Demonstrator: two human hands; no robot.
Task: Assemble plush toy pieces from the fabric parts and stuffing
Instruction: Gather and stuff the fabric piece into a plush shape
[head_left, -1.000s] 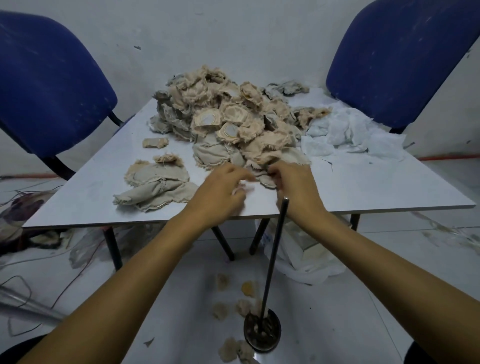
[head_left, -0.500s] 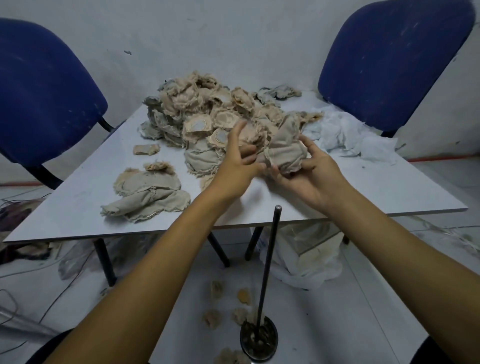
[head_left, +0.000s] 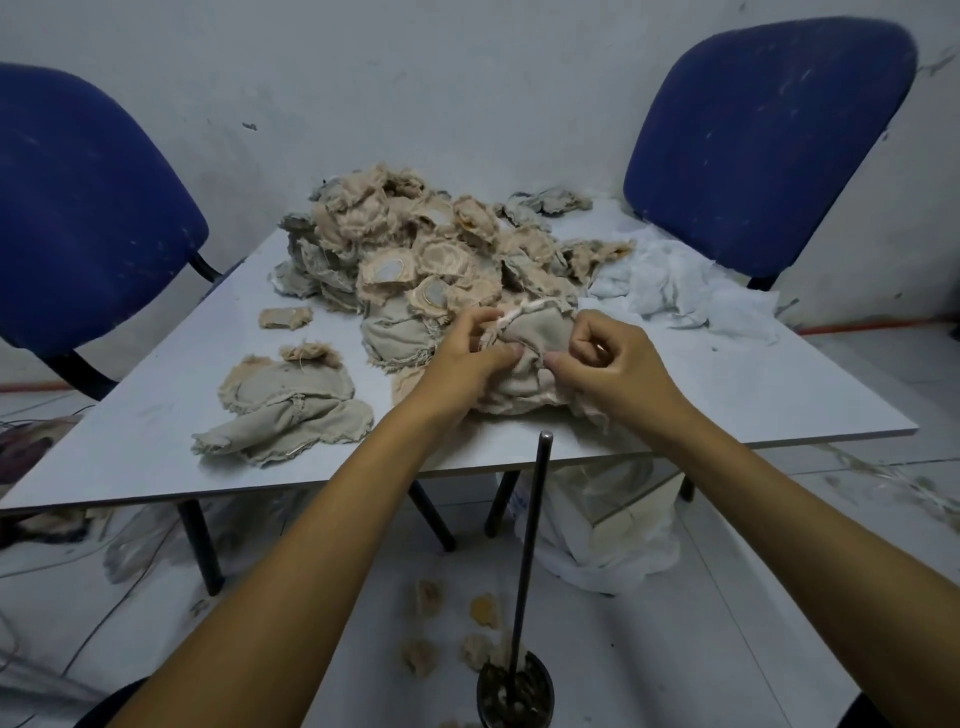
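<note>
A beige-grey fabric piece (head_left: 535, 358) lies bunched near the front edge of the white table (head_left: 779, 400). My left hand (head_left: 467, 358) pinches its left side, and my right hand (head_left: 608, 358) pinches its right side, fingers curled. Behind them rises a big pile of frayed beige fabric parts (head_left: 426, 249). White stuffing (head_left: 680, 291) is spread at the table's back right. Two flat sewn pieces (head_left: 291, 405) lie at the front left.
Two blue chairs (head_left: 88, 218) (head_left: 763, 135) flank the table. An upright metal rod on a round base (head_left: 524, 597) stands on the floor just before the table edge. Fabric scraps (head_left: 452, 623) litter the floor; a white bag (head_left: 602, 519) sits under the table.
The fabric piece, lifted above the pile half a second ago, has come down near the table's front edge. Both hands moved down with it and now pinch its edges.
</note>
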